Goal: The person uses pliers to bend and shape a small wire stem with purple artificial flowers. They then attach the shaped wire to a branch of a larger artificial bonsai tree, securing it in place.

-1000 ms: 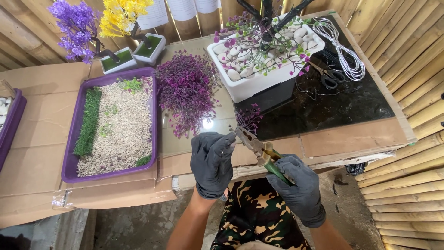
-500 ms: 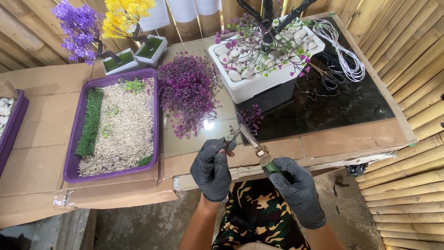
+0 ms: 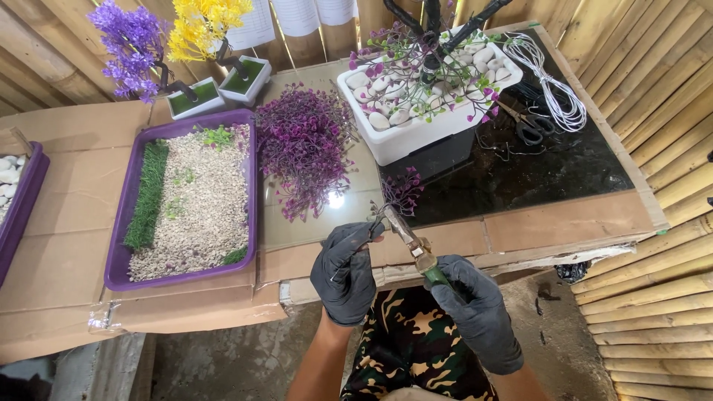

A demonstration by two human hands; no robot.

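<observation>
My gloved right hand (image 3: 477,312) clamps pliers (image 3: 413,243) at lower centre; left hand (image 3: 345,269) fingers pinch the purple sprig (image 3: 402,189) steady, close to the nose.

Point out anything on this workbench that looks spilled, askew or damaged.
Little stands out. The brown cardboard sheet under the purple rectangular gravel tray sags over the bench edge with loose clear tape, and dark debris lies scattered on the floor.
</observation>
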